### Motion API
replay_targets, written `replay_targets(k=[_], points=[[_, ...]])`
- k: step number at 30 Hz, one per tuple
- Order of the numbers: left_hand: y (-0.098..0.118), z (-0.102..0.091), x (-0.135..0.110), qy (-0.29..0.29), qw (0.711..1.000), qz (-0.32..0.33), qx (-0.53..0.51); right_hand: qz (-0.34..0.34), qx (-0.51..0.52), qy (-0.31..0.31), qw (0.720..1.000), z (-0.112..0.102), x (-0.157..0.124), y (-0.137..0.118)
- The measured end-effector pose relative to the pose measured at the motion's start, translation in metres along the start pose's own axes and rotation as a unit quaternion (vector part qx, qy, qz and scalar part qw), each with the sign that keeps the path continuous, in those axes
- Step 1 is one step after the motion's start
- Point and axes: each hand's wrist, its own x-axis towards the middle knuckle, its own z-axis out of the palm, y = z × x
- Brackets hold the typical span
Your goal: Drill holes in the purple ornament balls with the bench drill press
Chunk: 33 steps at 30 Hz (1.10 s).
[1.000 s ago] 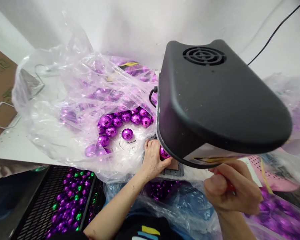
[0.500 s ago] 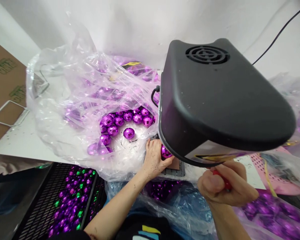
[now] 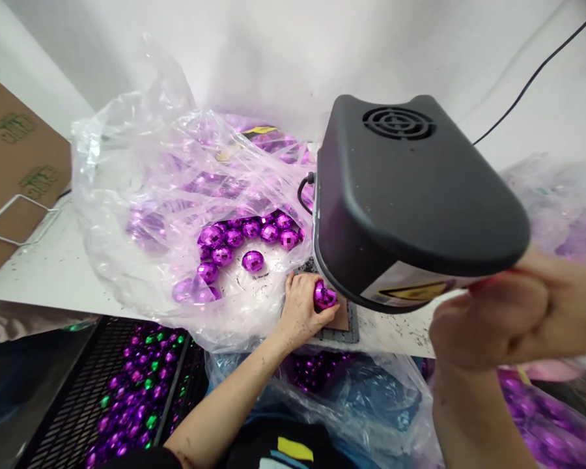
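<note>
Right hand [image 3: 498, 319] blurred, red handle [image 3: 480, 285] mostly covered by it
The cardboard box [image 3: 19, 156] is cut off by the left edge, the cable [image 3: 532, 79] by the right; the label [image 3: 407, 286] cannot be read.

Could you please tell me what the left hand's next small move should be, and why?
Probably, the left hand should lift the shiny purple faceted ball off the flat brown square piece, away from the rounded black machine housing: its thumb and fingers hold the ball, and a dark mark seems to show on top.
</note>
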Motion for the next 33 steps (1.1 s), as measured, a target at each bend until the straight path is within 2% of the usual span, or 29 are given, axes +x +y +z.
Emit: replay_targets(k=[1,4,6,8,11,12,14,16,17,19,20,22,24,25,26,28,30,31,33], points=[[0.001,-0.002,-0.003,0.002,1.0,0.01,0.006,-0.016,-0.011,0.024,1.0,0.009,0.014,-0.002],[0.007,-0.009,-0.026,0.012,0.999,0.042,0.032,0.035,-0.022,-0.027,0.999,0.03,0.042,-0.002],[0.012,-0.012,-0.05,-0.004,0.996,0.054,0.067,0.068,0.001,-0.04,0.997,0.037,0.048,0.001],[0.017,-0.013,-0.073,-0.046,0.992,0.055,0.107,0.094,0.018,-0.033,0.995,0.039,0.049,0.004],[0.02,-0.024,-0.084,-0.093,0.987,0.062,0.113,0.121,0.011,-0.016,0.993,0.041,0.048,0.006],[0.018,-0.031,-0.079,-0.086,0.989,0.066,0.104,0.124,0.004,-0.012,0.992,0.041,0.048,0.006],[0.008,-0.053,-0.058,-0.025,0.991,0.064,0.111,0.121,-0.004,-0.016,0.993,0.042,0.048,0.005],[-0.01,-0.078,-0.027,0.075,0.977,0.04,0.196,0.116,-0.002,-0.026,0.993,0.042,0.049,0.004],[-0.02,-0.09,-0.012,0.09,0.962,0.007,0.257,0.113,0.001,-0.029,0.993,0.041,0.05,0.004],[-0.039,-0.108,0.015,0.049,0.944,-0.039,0.325,0.112,0.006,-0.029,0.993,0.041,0.05,0.004],[-0.046,-0.114,0.025,0.03,0.943,-0.058,0.326,0.112,0.007,-0.029,0.993,0.04,0.05,0.004],[-0.051,-0.119,0.032,0.03,0.963,-0.082,0.253,0.11,0.006,-0.032,0.993,0.04,0.049,0.005],[-0.044,-0.115,0.027,0.054,0.99,-0.105,0.076,0.108,0.014,-0.037,0.993,0.04,0.048,0.006],[-0.037,-0.11,0.021,0.048,0.991,-0.118,-0.038,0.107,0.019,-0.039,0.993,0.04,0.048,0.006],[-0.03,-0.103,0.015,0.025,0.98,-0.132,-0.15,0.106,0.025,-0.039,0.993,0.04,0.048,0.006],[-0.016,-0.086,0.002,-0.048,0.933,-0.159,-0.32,0.106,0.026,-0.036,0.993,0.041,0.047,0.005],[-0.009,-0.065,-0.005,-0.085,0.905,-0.18,-0.377,0.105,0.015,-0.034,0.994,0.042,0.047,0.003],[-0.008,-0.056,-0.007,-0.084,0.907,-0.183,-0.37,0.104,0.012,-0.034,0.994,0.042,0.048,0.003],[-0.011,-0.041,-0.006,-0.064,0.933,-0.168,-0.312,0.101,0.009,-0.041,0.994,0.04,0.048,0.002]])
